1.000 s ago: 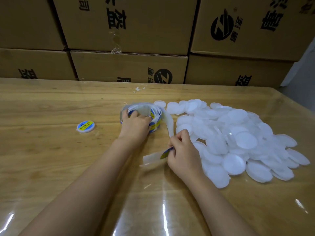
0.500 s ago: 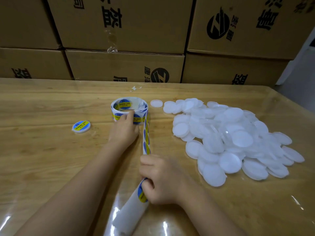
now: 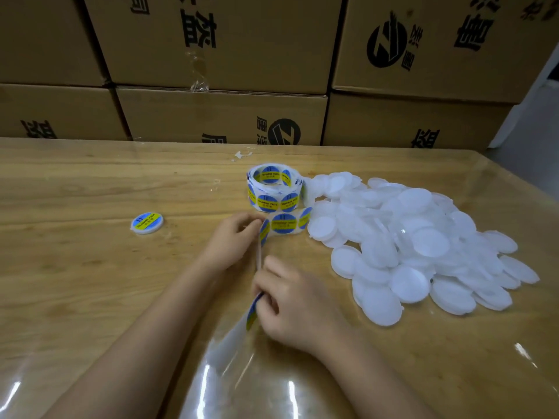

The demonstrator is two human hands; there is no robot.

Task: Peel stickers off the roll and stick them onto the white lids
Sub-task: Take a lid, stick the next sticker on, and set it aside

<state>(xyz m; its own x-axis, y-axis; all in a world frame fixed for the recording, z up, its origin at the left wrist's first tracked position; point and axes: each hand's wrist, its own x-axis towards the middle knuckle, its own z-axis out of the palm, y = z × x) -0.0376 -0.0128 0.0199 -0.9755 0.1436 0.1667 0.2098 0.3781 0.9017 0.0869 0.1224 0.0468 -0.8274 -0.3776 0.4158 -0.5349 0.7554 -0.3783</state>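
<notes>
Stacked cardboard boxes (image 3: 217, 49) printed in black fill the background. In front of them is a wooden table (image 3: 75, 282) under a glossy clear sheet (image 3: 242, 388) that throws back glare near the front edge.

A loose pile of white lids (image 3: 417, 237) covers the right side of the table, with many lids overlapping. Neither hand touches it.

The right hand (image 3: 296, 306) is nearest the camera, its fingers curled round the strip (image 3: 284, 222) of backing paper. The left hand (image 3: 233, 243) is just beyond it and pinches the same strip where it bends toward the roll (image 3: 273, 189). The roll stands on its edge between the hands and the pile, apart from both hands.

The strip runs from the roll along the table to the left hand, then turns toward the right hand, and its bare tail trails off toward the camera. One labelled lid (image 3: 147, 222) lies alone, well to the left.

The smallest thing is the blue and yellow sticker (image 3: 252, 311) by the right thumb. Whether its edge has lifted cannot be told.

This looks like the peeling step. To do it well, the left hand should hold the strip taut. The right hand should fold the backing sharply away under the sticker so that the rim lifts by itself, then take it by the very edge to keep the glue clean. Pulling slowly should stop it curling. A lid drawn out flat from the pile would make centring easier.
</notes>
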